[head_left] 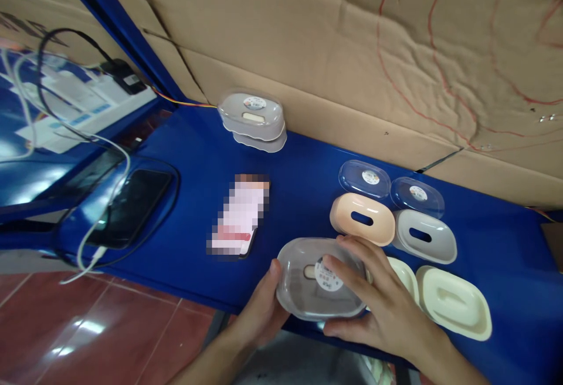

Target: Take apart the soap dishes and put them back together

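Observation:
A grey oval soap box [292, 279] with a clear lid and a round white label is held in front of me at the table's near edge. My left hand [264, 303] grips its left end, thumb on the side and the other fingers mostly hidden beneath. My right hand [385, 303] closes around the right end, with one finger over the label. Beyond that hand lie a peach slotted piece [378, 220] and a grey slotted piece [433, 247]. Two cream trays [477, 317] are beside it, the left one partly covered by my right hand.
Two clear lids [358, 185] with labels lie behind the slotted pieces. Grey soap boxes [268, 118] are stacked by the cardboard wall [308, 33]. A phone with a blurred screen [240, 215] lies centrally. At left are a dark phone [138, 203], cables and a power strip [79, 115].

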`<state>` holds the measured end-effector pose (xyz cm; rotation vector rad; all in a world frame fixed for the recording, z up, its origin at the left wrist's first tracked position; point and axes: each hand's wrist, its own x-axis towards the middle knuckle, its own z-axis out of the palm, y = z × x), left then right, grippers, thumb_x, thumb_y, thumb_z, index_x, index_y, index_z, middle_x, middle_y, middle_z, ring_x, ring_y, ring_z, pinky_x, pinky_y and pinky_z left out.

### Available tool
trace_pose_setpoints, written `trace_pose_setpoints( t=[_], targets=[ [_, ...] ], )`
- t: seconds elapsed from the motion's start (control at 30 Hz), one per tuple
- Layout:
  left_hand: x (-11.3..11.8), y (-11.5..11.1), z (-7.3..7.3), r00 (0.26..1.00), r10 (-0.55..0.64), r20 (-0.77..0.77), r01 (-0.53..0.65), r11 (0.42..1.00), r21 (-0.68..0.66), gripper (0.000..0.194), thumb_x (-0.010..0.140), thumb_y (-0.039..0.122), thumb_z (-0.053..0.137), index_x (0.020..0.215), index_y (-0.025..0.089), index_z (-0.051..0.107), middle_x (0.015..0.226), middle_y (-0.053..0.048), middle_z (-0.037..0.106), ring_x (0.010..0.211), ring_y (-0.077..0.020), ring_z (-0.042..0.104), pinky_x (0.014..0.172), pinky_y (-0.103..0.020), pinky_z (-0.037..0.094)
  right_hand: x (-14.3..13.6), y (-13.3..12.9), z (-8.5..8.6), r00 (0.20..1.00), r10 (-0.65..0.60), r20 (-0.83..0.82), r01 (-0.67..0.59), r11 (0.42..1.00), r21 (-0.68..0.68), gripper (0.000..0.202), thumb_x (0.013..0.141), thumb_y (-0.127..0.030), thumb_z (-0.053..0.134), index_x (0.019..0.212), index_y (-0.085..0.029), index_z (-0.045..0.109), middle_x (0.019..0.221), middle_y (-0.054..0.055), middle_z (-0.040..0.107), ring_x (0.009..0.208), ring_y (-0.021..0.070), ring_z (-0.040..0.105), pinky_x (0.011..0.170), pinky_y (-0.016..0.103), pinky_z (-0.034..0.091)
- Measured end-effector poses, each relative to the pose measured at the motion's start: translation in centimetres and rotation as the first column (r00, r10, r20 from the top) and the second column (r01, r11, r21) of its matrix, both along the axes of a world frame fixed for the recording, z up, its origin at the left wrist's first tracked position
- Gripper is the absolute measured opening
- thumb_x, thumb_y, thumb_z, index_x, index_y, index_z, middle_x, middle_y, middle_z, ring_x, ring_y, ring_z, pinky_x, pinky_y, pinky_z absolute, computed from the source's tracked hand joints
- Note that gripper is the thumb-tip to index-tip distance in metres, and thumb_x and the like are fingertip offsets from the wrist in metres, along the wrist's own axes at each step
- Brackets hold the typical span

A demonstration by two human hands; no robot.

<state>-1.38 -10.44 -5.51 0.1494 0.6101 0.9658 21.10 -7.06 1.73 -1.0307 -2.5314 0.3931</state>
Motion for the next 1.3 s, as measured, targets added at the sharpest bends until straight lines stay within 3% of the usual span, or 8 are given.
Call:
trace_pose_setpoints(
  t=[0.17, 0.3, 0.5, 0.6, 0.7, 0.97, 1.13, 1.3],
  targets=[
    [0.0, -0.6, -1.3, 0.996, 0.014, -0.085, -0.017, 0.999, -0.035, 0.086, 0.08, 0.082, 0.068, 0.137, 0.019, 0.071, 0.143, -0.017, 0.07, 0.152, -0.0411, 0.045, 0.129, -0.054, 0.027, 0.3, 0.1, -0.4, 0.999, -0.02, -0.044, 0.019, 1.0, -0.008, 0.086, 0.088, -0.063, 0.077, 0.158, -0.025, 0.045, 0.159, 0.015, 0.043, 0.146, 0.0373, 0.043, 0.113, 0.053, 0.051],
    [-0.1, 0.2, 0.1, 0.998, -0.051, -0.046, 0.051, 0.999, 0.01, 0.087, 0.08, 0.08, 0.069, 0.142, 0.02, 0.068, 0.147, -0.018, 0.067, 0.15, -0.0422, 0.047, 0.129, -0.056, 0.028, 0.1, -0.1, -1.1, 0.999, -0.018, -0.027, 0.02, 0.999, 0.047, 0.084, 0.089, -0.061, 0.077, 0.158, -0.025, 0.045, 0.158, 0.016, 0.043, 0.144, 0.0387, 0.044, 0.112, 0.056, 0.051],
    [-0.2, 0.1, 1.1, 0.999, 0.024, -0.03, -0.022, 0.998, 0.062, 0.094, 0.075, 0.077, 0.077, 0.149, 0.021, 0.063, 0.147, -0.018, 0.067, 0.146, -0.0433, 0.052, 0.127, -0.054, 0.032, -0.5, -0.2, -1.4, 0.999, 0.026, 0.019, -0.028, 0.994, 0.106, 0.082, 0.091, -0.059, 0.076, 0.157, -0.025, 0.044, 0.161, 0.018, 0.038, 0.148, 0.0399, 0.04, 0.115, 0.059, 0.047],
    [-0.2, -0.3, 1.1, 0.994, 0.063, -0.088, -0.058, 0.997, 0.056, 0.096, 0.072, 0.071, 0.085, 0.151, 0.021, 0.06, 0.145, -0.018, 0.068, 0.143, -0.0432, 0.055, 0.126, -0.055, 0.035, -0.4, -0.2, -1.4, 1.0, 0.027, -0.007, -0.027, 0.998, 0.064, 0.082, 0.092, -0.059, 0.075, 0.159, -0.024, 0.041, 0.161, 0.018, 0.036, 0.149, 0.0388, 0.038, 0.117, 0.058, 0.046],
    [0.1, -0.4, 1.2, 0.994, 0.046, -0.095, -0.042, 0.998, 0.049, 0.094, 0.073, 0.075, 0.08, 0.147, 0.019, 0.064, 0.14, -0.019, 0.072, 0.142, -0.0429, 0.056, 0.125, -0.055, 0.036, -0.1, -0.3, -1.5, 0.998, 0.023, -0.054, -0.022, 1.0, 0.022, 0.086, 0.091, -0.066, 0.072, 0.16, -0.026, 0.041, 0.161, 0.016, 0.036, 0.148, 0.0381, 0.039, 0.116, 0.056, 0.047],
    [0.8, 0.6, 1.5, 0.999, 0.012, -0.04, -0.003, 0.979, 0.204, 0.085, 0.081, 0.079, 0.068, 0.141, 0.019, 0.069, 0.139, -0.018, 0.072, 0.146, -0.0402, 0.053, 0.127, -0.053, 0.033, 0.6, -0.2, -1.0, 0.998, -0.006, -0.057, 0.003, 0.999, -0.053, 0.086, 0.091, -0.06, 0.076, 0.162, -0.03, 0.04, 0.162, 0.015, 0.039, 0.149, 0.0382, 0.04, 0.115, 0.055, 0.048],
    [0.9, 0.6, 1.7, 0.997, 0.003, -0.077, 0.01, 0.985, 0.17, 0.085, 0.081, 0.078, 0.07, 0.142, 0.018, 0.068, 0.14, -0.019, 0.071, 0.145, -0.0406, 0.053, 0.126, -0.053, 0.034, 1.2, 0.1, -0.8, 0.998, -0.013, -0.067, 0.002, 0.986, -0.164, 0.083, 0.092, -0.06, 0.074, 0.162, -0.031, 0.04, 0.164, 0.013, 0.037, 0.152, 0.0366, 0.037, 0.117, 0.052, 0.048],
    [0.9, 0.5, 1.5, 0.994, 0.011, -0.108, 0.01, 0.982, 0.191, 0.085, 0.083, 0.079, 0.066, 0.143, 0.018, 0.067, 0.138, -0.02, 0.072, 0.144, -0.0405, 0.054, 0.125, -0.054, 0.033, 1.3, 0.1, -1.1, 0.998, -0.012, -0.056, 0.002, 0.984, -0.177, 0.081, 0.095, -0.059, 0.071, 0.163, -0.031, 0.038, 0.164, 0.013, 0.036, 0.153, 0.036, 0.038, 0.117, 0.052, 0.049]
  ],
)
